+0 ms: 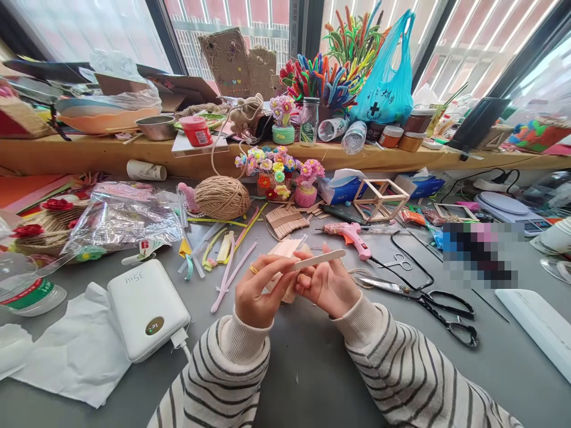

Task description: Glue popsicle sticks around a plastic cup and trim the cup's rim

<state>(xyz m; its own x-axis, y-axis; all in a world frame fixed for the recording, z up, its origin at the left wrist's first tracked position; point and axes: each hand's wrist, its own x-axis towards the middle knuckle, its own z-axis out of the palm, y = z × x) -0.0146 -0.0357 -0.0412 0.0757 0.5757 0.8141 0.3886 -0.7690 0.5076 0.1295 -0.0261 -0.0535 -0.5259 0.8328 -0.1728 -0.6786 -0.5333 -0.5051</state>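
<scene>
My left hand (pixel 261 288) pinches a wooden craft stick (pixel 319 260) by its near end, between thumb and fingers. The stick points right and slightly up, crossing in front of my right hand (pixel 328 285). That hand is turned palm up with its fingers loosely curled and apart; whether it touches the stick I cannot tell. Just behind both hands lies a pale wooden bundle (pixel 288 246) in clear plastic, partly hidden by them. Beyond it is a fanned row of craft sticks (pixel 288 222). A pink glue gun (pixel 350 236) rests to the right.
Black-handled scissors (pixel 423 297) and small scissors (pixel 398 261) lie at the right. A white power bank (pixel 147 309) with a cable is at the left. Further back are a twine ball (pixel 222 197), a wooden stick frame (pixel 380 199) and a crowded shelf (pixel 178 156).
</scene>
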